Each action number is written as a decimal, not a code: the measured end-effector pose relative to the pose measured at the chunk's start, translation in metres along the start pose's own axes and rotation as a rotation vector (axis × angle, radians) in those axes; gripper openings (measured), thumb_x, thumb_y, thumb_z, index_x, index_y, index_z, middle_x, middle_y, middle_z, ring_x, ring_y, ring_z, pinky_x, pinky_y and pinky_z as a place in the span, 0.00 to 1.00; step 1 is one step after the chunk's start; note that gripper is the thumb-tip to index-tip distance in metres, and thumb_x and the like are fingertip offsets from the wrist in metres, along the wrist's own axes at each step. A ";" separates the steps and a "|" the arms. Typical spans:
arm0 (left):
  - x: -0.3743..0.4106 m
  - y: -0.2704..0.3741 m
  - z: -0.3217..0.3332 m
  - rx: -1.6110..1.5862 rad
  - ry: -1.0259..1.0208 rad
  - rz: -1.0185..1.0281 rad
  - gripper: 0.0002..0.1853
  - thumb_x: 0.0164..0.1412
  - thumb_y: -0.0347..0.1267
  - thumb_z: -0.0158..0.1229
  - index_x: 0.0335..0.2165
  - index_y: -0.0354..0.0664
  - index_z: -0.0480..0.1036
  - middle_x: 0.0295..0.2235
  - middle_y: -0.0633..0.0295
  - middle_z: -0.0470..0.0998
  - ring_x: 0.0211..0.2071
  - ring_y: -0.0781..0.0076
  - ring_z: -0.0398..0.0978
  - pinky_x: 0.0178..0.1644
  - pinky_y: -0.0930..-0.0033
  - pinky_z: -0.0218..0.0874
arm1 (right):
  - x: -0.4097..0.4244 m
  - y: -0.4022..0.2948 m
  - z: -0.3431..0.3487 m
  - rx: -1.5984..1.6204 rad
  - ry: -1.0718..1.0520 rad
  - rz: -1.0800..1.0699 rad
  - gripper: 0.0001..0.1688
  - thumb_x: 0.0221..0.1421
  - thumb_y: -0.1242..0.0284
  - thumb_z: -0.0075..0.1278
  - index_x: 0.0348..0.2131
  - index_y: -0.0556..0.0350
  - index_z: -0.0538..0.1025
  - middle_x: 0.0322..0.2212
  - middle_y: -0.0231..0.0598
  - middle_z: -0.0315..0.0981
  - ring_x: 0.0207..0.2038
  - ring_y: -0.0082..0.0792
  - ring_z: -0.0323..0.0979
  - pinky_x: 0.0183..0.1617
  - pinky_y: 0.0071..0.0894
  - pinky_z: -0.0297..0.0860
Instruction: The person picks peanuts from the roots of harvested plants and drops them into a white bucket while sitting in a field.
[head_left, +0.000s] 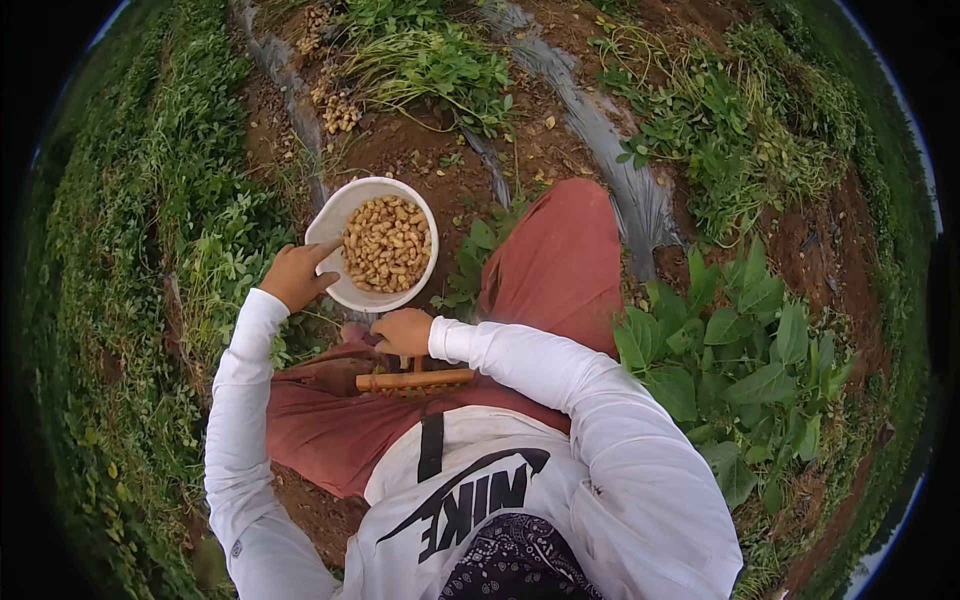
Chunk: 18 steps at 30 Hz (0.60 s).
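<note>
A white plastic tub (321, 225) with many unshelled peanuts (386, 244) stands tilted on the soil in front of me. My left hand (296, 277) is at its left rim, index finger reaching over the rim towards the peanuts, thumb at the outer wall. My right hand (403, 332) is just below the tub's near rim, fingers partly bent; whether it touches the tub or holds anything is hidden. Close below it, over my lap, lies an orange-brown handle-like bar (415, 379), partly wooden-looking, with woven work beneath it.
Pulled peanut plants (427, 71) lie beyond the tub, with a cluster of peanuts (341, 112) on the soil. Strips of grey plastic mulch film (600, 139) run along the rows. A broad-leaved plant (731, 345) grows at my right, and dense green plants (180, 172) at the left.
</note>
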<state>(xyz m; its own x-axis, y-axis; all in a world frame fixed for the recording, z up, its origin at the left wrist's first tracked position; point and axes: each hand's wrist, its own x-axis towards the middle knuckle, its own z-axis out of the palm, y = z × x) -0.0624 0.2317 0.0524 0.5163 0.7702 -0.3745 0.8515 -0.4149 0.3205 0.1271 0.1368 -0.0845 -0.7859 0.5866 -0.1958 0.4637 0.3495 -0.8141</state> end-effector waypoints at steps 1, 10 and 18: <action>-0.023 -0.037 0.011 -0.120 0.018 -0.141 0.30 0.54 0.36 0.59 0.56 0.49 0.64 0.46 0.50 0.74 0.46 0.52 0.72 0.51 0.56 0.62 | 0.001 -0.001 0.003 -0.034 -0.030 -0.005 0.22 0.52 0.60 0.49 0.42 0.55 0.74 0.33 0.50 0.74 0.37 0.51 0.73 0.43 0.45 0.68; -0.177 -0.249 0.120 -0.541 0.213 -0.842 0.30 0.58 0.43 0.55 0.57 0.45 0.63 0.46 0.47 0.75 0.45 0.57 0.74 0.50 0.64 0.63 | 0.008 -0.002 0.004 -0.011 -0.050 0.024 0.19 0.54 0.64 0.49 0.43 0.55 0.74 0.37 0.47 0.72 0.40 0.51 0.71 0.44 0.45 0.67; -0.235 -0.311 0.199 -0.682 -0.012 -1.042 0.35 0.56 0.50 0.54 0.57 0.44 0.62 0.54 0.49 0.68 0.52 0.53 0.69 0.56 0.61 0.59 | 0.031 0.004 0.012 -0.063 -0.175 0.107 0.20 0.53 0.68 0.51 0.45 0.58 0.72 0.37 0.48 0.70 0.39 0.51 0.71 0.42 0.43 0.67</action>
<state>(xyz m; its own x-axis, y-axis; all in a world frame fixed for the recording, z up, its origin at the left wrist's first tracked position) -0.4307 0.0837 -0.1322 -0.3719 0.5754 -0.7284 0.6367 0.7292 0.2508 0.0999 0.1473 -0.1007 -0.7869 0.4894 -0.3758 0.5690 0.3401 -0.7487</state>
